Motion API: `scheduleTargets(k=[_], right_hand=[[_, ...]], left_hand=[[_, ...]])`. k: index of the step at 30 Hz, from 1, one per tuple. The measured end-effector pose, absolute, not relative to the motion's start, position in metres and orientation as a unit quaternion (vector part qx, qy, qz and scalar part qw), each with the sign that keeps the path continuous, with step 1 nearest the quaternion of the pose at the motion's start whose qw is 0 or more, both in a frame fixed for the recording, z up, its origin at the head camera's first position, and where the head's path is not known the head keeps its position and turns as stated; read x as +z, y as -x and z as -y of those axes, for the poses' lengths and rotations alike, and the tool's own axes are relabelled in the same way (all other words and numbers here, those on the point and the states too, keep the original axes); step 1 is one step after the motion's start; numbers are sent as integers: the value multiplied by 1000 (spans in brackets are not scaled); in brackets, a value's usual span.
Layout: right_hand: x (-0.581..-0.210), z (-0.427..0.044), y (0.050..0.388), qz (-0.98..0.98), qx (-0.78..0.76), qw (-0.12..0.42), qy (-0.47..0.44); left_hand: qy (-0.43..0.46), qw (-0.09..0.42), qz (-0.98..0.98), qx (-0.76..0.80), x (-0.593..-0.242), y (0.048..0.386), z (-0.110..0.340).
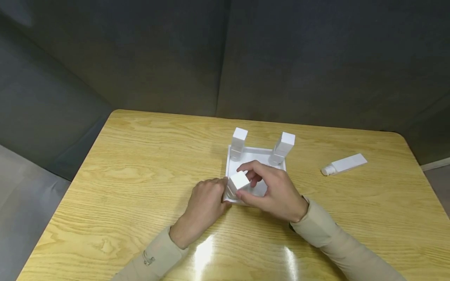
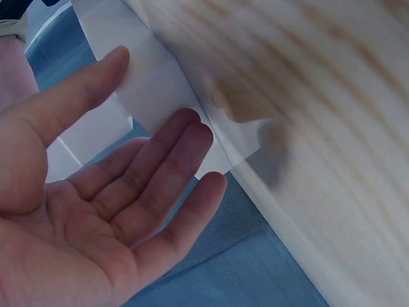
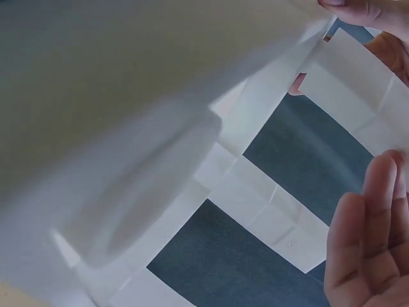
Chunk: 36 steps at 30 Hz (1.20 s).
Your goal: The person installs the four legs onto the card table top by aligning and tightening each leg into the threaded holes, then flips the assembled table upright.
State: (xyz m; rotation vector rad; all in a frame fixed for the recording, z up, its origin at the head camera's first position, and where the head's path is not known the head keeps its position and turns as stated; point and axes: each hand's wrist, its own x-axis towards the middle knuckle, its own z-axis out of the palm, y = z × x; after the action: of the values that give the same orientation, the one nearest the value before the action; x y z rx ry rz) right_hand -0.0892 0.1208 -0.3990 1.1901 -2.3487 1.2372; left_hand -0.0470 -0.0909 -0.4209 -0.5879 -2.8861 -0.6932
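A white square panel with a raised rim [image 1: 258, 150] lies on the table. White square legs stand upright at its far-left corner [image 1: 238, 142] and far-right corner [image 1: 283, 146]. At the near-left corner, the thumb and fingers of my right hand [image 1: 275, 191] pinch a third white leg [image 1: 240, 182]; that leg [image 3: 358, 96] also shows in the right wrist view. My left hand [image 1: 207, 199] rests against the panel's left edge beside this corner. In the left wrist view, the left fingers [image 2: 163, 169] are loosely extended and touch white plastic.
Another white leg [image 1: 348, 163] lies on its side to the right, its round narrower end [image 1: 328, 169] pointing left. The wooden table [image 1: 140, 164] has a dark curtain [image 1: 158, 58] behind its far edge.
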Motion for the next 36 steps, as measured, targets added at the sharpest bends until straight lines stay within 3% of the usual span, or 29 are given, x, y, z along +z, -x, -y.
scheduleTargets(k=[18,27,36], right_hand=[[-398,-120,86,807,438,121,-377],[-397,-120,90,768,452,105,-441],[-398,-121,89,779,448,103,-425]], left_hand=[[199,60,952,-226,-422,47,92],[203,68,950,-229,-423,47,92],[201,61,946,-246,-422,47,92]])
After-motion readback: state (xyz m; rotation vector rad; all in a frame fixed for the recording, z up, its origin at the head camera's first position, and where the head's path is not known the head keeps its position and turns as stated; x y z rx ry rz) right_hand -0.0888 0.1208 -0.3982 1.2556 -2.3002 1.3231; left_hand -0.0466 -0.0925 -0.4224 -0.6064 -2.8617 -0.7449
